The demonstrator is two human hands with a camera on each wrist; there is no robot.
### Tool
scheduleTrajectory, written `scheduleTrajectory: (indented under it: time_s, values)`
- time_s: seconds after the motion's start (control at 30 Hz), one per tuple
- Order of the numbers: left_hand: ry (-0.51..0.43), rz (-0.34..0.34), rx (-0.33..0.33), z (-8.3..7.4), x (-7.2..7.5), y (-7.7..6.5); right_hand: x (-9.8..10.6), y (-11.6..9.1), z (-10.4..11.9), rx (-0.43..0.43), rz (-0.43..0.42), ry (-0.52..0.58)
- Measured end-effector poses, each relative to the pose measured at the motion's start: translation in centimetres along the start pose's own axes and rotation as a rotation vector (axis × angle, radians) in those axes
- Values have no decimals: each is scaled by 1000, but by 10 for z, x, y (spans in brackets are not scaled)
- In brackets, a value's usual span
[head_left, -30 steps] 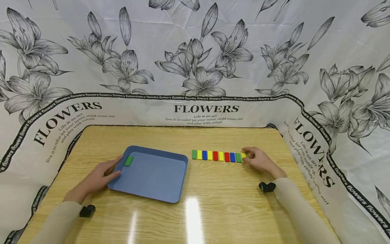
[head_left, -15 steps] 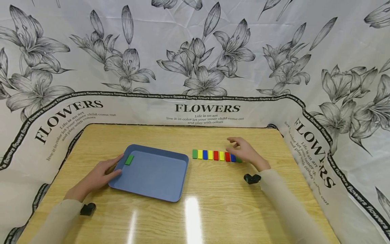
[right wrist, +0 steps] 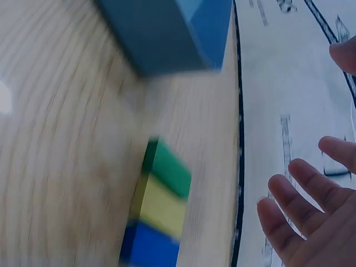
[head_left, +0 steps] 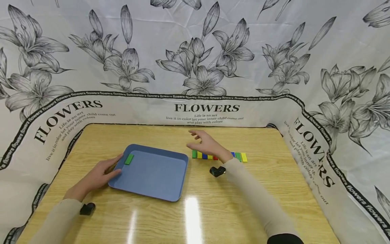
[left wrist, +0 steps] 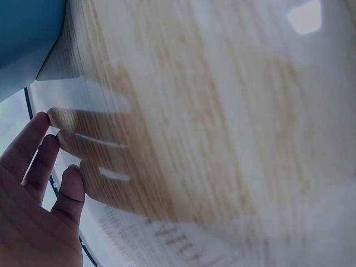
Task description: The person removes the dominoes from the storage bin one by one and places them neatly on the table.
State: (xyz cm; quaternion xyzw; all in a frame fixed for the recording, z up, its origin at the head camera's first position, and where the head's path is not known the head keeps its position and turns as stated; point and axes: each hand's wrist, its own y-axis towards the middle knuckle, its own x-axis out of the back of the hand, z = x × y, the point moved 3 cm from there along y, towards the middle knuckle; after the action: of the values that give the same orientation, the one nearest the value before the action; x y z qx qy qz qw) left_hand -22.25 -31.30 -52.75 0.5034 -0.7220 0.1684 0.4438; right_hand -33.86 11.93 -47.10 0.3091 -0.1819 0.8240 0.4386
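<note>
In the head view, a row of coloured domino-like blocks (head_left: 244,157) lies right of a blue tray (head_left: 152,194). Green, yellow and blue blocks (right wrist: 161,208) at its left end show in the right wrist view. My right hand (head_left: 207,144) hovers over the row's left part, its forearm hiding the middle blocks. Fingers spread and nothing in them, it reaches toward the tray's right side. One green block (head_left: 129,159) lies inside the tray near the left wall. My left hand (head_left: 95,177) is at the tray's left rim, fingers extended; its fingertips (left wrist: 69,175) meet the tabletop.
The wooden table (head_left: 243,203) stretches out in front of the tray and row. A white flower-printed cloth (head_left: 207,113) stands around its back and sides. Glare (head_left: 192,220) shines near the front edge.
My right hand has left the yellow block at the row's right end and swept left above the blocks. That yellow block now lies in full view. The left hand and tray stay put.
</note>
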Motion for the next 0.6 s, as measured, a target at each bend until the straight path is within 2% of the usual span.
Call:
scheduleTrajectory:
  time_s: [0.17,0.37,0.6]
  values:
    - [-9,19,23,0,0,0,-31,18,32,69,40,22]
    - [-21,23,35,0,2,-1,-67,33,68,139,85,-4]
    - [-34,19,19,0,1,0,-95,45,94,211,64,69]
